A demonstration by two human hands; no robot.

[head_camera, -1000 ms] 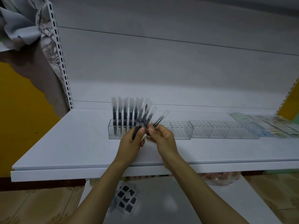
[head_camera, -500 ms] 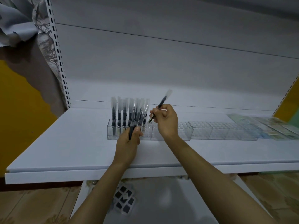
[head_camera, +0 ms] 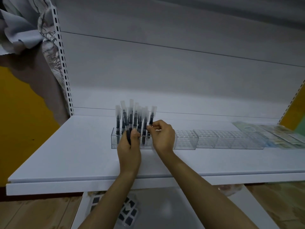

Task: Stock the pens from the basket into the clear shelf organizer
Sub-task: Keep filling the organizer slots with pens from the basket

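Note:
A clear shelf organizer with many small cells runs along the white shelf. Several black pens with clear caps stand upright in its left end. My left hand grips a small bunch of pens just in front of the organizer. My right hand pinches one pen that stands upright with its lower end down in a cell beside the standing pens. No basket is in view.
Flat greenish packets lie at the shelf's right end. Below the shelf is a lower shelf with a black-and-white cube. A slotted upright and hanging cloth stand at the left.
My right hand took one pen from the bunch, raised it tilted, then brought it down upright into a cell. My left hand stayed in front of the organizer with the bunch.

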